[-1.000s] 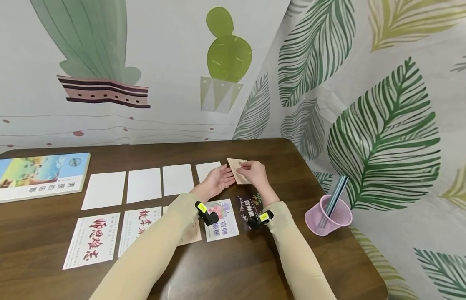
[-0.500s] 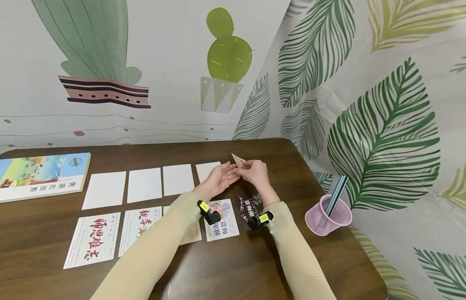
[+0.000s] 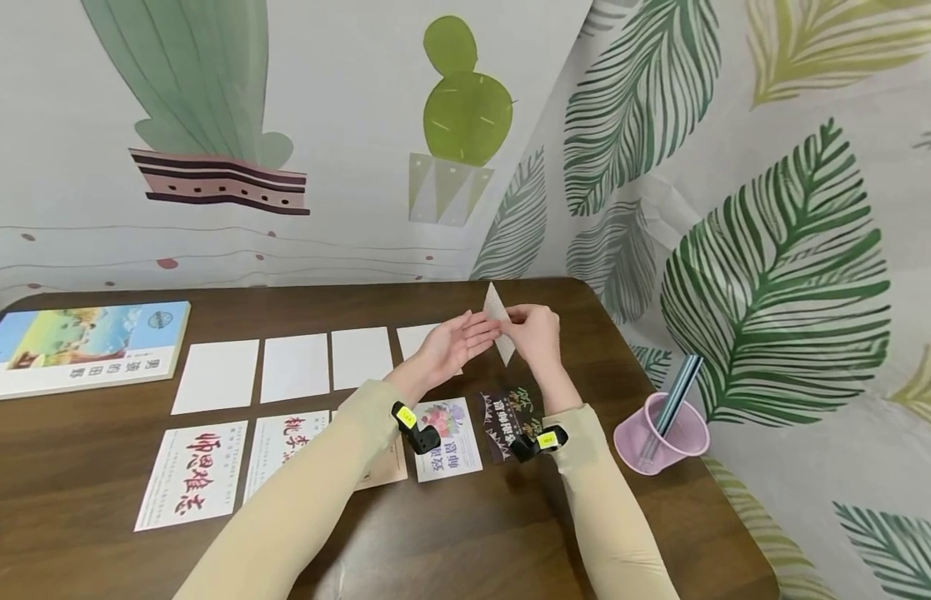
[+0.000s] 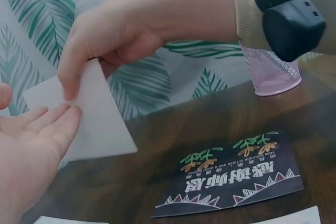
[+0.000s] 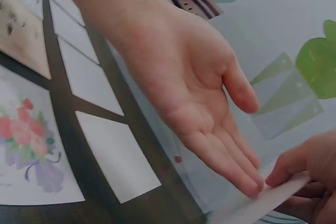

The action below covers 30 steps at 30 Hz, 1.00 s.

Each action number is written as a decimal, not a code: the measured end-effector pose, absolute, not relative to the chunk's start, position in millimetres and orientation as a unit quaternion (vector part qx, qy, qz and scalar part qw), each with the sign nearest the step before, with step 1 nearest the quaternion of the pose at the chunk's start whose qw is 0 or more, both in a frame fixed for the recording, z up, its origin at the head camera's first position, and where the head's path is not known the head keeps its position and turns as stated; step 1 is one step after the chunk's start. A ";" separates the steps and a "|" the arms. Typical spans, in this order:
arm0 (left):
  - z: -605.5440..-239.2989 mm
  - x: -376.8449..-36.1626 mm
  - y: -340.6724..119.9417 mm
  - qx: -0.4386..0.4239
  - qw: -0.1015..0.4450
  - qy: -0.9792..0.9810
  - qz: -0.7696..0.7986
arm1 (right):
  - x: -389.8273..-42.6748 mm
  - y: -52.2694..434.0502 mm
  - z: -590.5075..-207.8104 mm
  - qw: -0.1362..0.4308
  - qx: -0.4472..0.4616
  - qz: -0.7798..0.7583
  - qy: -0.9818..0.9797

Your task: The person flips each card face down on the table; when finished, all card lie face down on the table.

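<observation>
- The right hand [image 3: 536,333] is pinching a pale card [image 3: 499,332], lifting it above the tabletop [image 3: 510,533] at the far right.
- The left hand [image 3: 453,346] is lying flat, fingers [image 5: 231,169] released, fingertips touching the card's edge.

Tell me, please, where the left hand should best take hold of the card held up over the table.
Probably the free left corner of the card, from the left: the right hand already pinches its right side, and the left hand lies open at that edge.
</observation>
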<state>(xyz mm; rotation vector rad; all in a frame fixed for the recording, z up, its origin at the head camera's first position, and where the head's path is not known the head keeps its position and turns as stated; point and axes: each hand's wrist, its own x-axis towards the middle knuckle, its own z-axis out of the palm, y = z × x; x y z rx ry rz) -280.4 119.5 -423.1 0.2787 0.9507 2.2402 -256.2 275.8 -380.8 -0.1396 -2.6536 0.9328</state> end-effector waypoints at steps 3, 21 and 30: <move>-416.8 -276.7 116.4 0.121 0.338 0.373 0.855 | -257.6 281.2 -379.8 0.162 -0.071 0.366 -0.914; -433.1 -269.6 84.6 0.060 0.333 0.449 0.827 | -278.5 308.4 -445.2 0.027 -0.214 0.446 -0.868; -436.6 -264.7 77.1 0.061 0.328 0.460 0.823 | -276.7 309.5 -449.1 0.048 -0.193 0.354 -0.914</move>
